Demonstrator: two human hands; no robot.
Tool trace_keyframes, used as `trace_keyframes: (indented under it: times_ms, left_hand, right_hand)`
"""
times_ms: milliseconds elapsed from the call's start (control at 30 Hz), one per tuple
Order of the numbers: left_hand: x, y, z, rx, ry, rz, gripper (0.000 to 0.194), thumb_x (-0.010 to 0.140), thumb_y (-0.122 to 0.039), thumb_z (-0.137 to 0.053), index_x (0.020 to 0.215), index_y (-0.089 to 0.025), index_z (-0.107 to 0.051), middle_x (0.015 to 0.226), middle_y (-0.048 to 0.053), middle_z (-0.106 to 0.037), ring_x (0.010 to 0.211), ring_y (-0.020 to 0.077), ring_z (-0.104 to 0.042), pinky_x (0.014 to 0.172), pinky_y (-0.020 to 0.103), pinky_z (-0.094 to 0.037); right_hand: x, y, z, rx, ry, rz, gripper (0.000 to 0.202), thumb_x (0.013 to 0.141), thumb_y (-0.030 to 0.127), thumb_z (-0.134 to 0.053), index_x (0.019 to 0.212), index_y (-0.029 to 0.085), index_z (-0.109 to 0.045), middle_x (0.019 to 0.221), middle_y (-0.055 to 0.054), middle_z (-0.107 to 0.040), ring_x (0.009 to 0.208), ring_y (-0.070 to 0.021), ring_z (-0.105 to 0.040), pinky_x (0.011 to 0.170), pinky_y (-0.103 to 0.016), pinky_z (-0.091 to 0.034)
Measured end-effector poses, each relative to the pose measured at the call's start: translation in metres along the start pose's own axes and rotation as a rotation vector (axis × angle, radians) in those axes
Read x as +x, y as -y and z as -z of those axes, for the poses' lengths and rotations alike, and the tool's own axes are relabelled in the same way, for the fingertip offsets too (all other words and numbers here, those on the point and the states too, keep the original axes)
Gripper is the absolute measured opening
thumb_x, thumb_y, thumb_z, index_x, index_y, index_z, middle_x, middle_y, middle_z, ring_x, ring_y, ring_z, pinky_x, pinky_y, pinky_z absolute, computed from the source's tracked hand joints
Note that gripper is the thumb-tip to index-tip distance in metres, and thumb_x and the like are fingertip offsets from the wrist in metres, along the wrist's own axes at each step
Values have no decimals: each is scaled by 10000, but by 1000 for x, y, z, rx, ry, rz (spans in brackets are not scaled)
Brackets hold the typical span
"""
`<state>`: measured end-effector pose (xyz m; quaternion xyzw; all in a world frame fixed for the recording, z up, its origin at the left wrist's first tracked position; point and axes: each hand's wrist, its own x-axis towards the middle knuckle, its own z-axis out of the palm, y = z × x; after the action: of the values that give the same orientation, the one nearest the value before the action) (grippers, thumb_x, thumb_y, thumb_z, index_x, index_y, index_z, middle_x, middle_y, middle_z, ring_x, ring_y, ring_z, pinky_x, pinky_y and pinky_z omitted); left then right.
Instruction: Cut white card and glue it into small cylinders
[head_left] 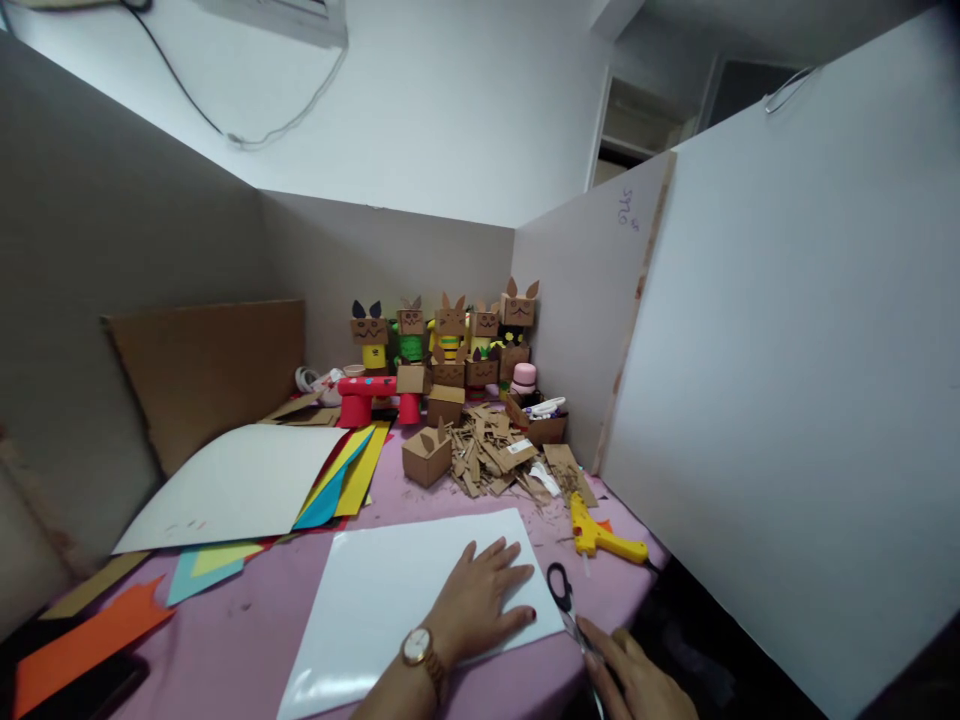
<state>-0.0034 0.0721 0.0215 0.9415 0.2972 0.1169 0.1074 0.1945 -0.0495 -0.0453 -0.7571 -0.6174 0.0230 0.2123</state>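
My left hand (484, 598) lies flat on a glossy white sheet (375, 600), fingers spread, with a gold watch (416, 647) at the wrist. At the table's front right edge, my right hand (641, 680) has its fingers closed around the lower part of a pair of scissors (559, 585). The black handle loops point away from me, beside the sheet's right edge. My fingers partly hide the scissors' metal part. Farther right lies a yellow glue gun (600, 535), apart from both hands.
Cardboard scraps (487, 450) are heaped beyond the sheet, beside a small cardboard box with ears (427, 457). Several cardboard-headed figures (450, 320) stand at the back. Coloured papers (364, 470) and a large white sheet (240, 480) lie left. Grey partitions (405, 250) enclose the pink-covered table (217, 650).
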Motion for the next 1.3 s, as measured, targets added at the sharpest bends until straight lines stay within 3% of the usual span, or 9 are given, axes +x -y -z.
trace_keyframes:
  times_ms: [233,500,867,1100,1300]
  left_hand:
    - [-4,-2,-9,22,-25,8,521,825,-572,-446,1269,-303,-480,1414,84,-427,1294,310,-351,1001,547,-268]
    - [-6,-2,-12,31,-51,23,472,855,-536,-412,1263,-309,-484,1410,67,-434,1287,297,-361,994,541,-280]
    - [-4,0,-10,25,-63,22,470,878,-520,-373,1275,-292,-481,1405,109,-436,1290,311,-363,978,576,-290]
    - [-4,0,-8,39,-45,31,482,881,-524,-357,1293,-295,-461,1422,103,-412,1305,304,-343,990,573,-286]
    - [-1,0,-11,54,-25,49,471,873,-503,-374,1285,-295,-466,1430,92,-402,1309,301,-332,994,571,-277]
  right_hand:
    - [-6,-21,-1,249,122,85,416,907,316,-326,1260,299,-544,1096,-39,-691,868,-185,-693,652,-190,-526]
    - [-7,-13,3,192,129,90,413,894,322,-357,1246,259,-564,1075,-76,-701,831,-220,-697,672,-251,-535]
    - [-3,-6,12,27,98,92,445,899,233,-289,1261,253,-547,1002,-76,-693,837,-193,-687,688,-235,-511]
    - [-5,-2,13,101,106,128,432,896,234,-316,1250,217,-562,1024,-87,-704,893,-190,-675,773,-225,-491]
    - [2,-5,18,125,94,131,399,872,233,-369,1176,262,-625,1015,-68,-722,872,-199,-689,751,-229,-506]
